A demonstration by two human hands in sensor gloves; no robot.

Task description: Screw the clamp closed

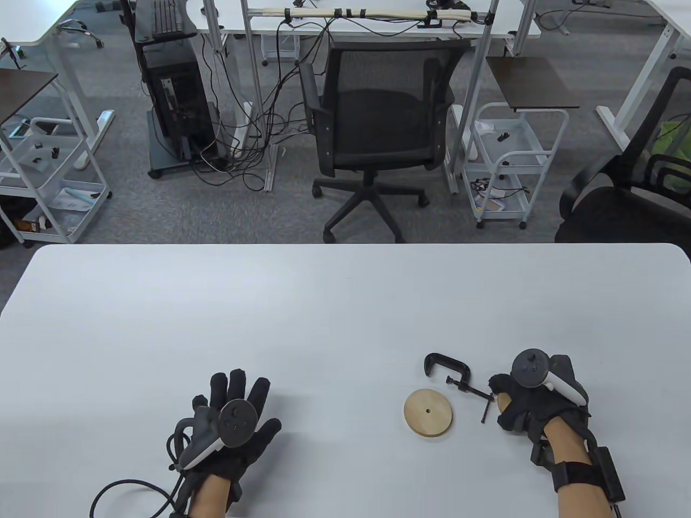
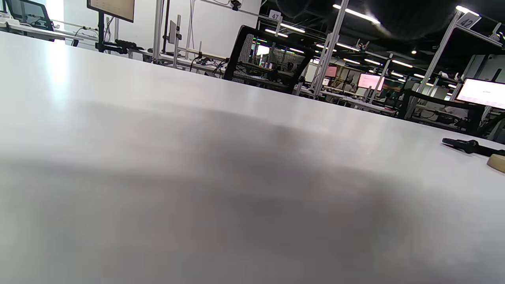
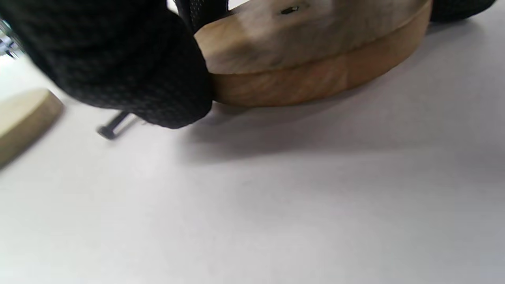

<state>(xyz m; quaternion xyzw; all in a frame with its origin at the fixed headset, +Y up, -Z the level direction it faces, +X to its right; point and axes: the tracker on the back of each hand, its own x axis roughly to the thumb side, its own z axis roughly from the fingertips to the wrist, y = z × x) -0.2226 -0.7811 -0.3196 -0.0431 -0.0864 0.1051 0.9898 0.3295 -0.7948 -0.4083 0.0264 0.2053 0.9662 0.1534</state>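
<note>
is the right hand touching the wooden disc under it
Touching. In the right wrist view a gloved finger of the right hand presses against the rim of the wooden disc, with no gap between them.

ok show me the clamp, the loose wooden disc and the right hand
clamp (image 1: 451,366): table view, top of its C-frame.
wooden disc (image 1: 429,413): table view, its flat face.
right hand (image 1: 532,402): table view, gloved back, below the tracker.

Light: bright, even overhead | glare: table (image 2: 55,75) far left | blur: right wrist view soft | shadows: faint
</note>
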